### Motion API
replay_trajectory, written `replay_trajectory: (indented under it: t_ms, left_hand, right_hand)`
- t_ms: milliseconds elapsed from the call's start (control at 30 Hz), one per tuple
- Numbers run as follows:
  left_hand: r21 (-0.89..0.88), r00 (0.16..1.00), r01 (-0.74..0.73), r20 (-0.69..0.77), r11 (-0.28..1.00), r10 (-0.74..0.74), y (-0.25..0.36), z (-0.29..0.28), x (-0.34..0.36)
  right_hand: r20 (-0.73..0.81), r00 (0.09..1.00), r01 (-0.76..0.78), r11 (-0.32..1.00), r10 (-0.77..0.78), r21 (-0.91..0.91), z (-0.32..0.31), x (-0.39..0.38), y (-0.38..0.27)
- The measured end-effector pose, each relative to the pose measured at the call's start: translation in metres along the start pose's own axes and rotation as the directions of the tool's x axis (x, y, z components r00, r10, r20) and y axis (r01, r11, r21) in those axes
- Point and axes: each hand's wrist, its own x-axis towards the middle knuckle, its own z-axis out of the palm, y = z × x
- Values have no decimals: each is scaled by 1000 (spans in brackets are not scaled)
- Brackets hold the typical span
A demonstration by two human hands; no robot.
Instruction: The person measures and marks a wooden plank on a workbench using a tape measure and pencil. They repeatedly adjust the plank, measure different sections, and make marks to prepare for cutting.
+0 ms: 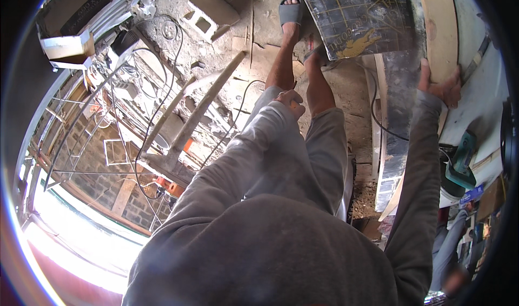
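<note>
My left hand is closed in front of my thighs, around a thin, pencil-like stick. Its dark tip pokes out above the fingers, and a bit of orange shows at the fist. Over on the right, my right hand grips a pale wooden board, thumb at its left edge and fingers across toward its right. The board lies lengthwise along a work surface. Just right of it rests a tool with a dark handle. A teal power tool sits nearer my right forearm.
A dark printed panel stands ahead, left of the board. On the floor lie a hollow concrete block, a wooden frame and loose cables. An open cardboard box is at far left. Another person's leg shows at lower right.
</note>
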Motion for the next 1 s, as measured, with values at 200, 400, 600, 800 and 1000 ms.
replay_trajectory:
  t_ms: [200,400,600,800,1000]
  left_hand:
    - [21,997,-78,3,997,78,-19,7,4]
    - [58,992,95,77,994,-99,-19,-3,9]
    - [91,970,196,130,976,-207,-10,-14,16]
    - [53,999,-40,-22,998,41,-34,-19,26]
    - [-146,908,-418,-30,897,418,-8,-61,24]
  right_hand:
    - [-20,1000,4,1000,-3,27,-5,3,-4]
    - [-43,998,40,999,-41,-23,-1,3,-1]
    - [-19,1000,7,1000,-7,-22,-5,3,-5]
    - [114,992,-62,998,59,21,-24,25,-7]
    - [194,981,-61,981,25,183,-23,52,-24]
